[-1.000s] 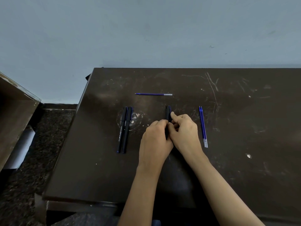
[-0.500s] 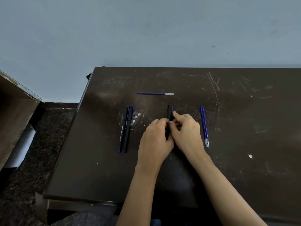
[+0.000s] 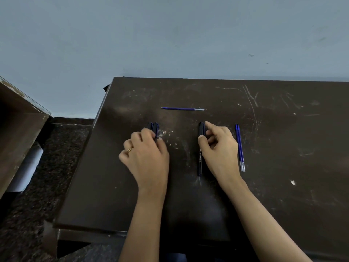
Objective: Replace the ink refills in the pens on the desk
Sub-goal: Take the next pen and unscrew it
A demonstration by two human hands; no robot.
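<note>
Dark, scratched desk (image 3: pixel 283 167) seen from above the seated person, both forearms reaching forward over its near edge. Left hand (image 3: pixel 145 157), a ring (image 3: pixel 130 149) on one finger, lies curled over a pair of black pens (image 3: pixel 153 127); the fingers wrap their far side and the thumb closes on the near side, so only the pens' far ends show beyond the knuckles, slightly blurred. Right hand (image 3: pixel 221 148) pinches a black pen (image 3: pixel 199 159) near its far end; the thumb tip sits on the barrel's left side, the index finger reaches to the cap's right side, and the other fingers are loosely bent. This pen lies flat on the desk between the two hands, pointing away from the person; white lettering on its barrel reads "OCTANE Gel". Just to the right of the right hand, two blue refills (image 3: pixel 239 148) lie side by side, touching, parallel to the pen. Beyond both hands, a single blue refill (image 3: pixel 182 109) lies crosswise, well apart from them. Behind the desk, a plain grey-blue wall (image 3: pixel 170 35).
</note>
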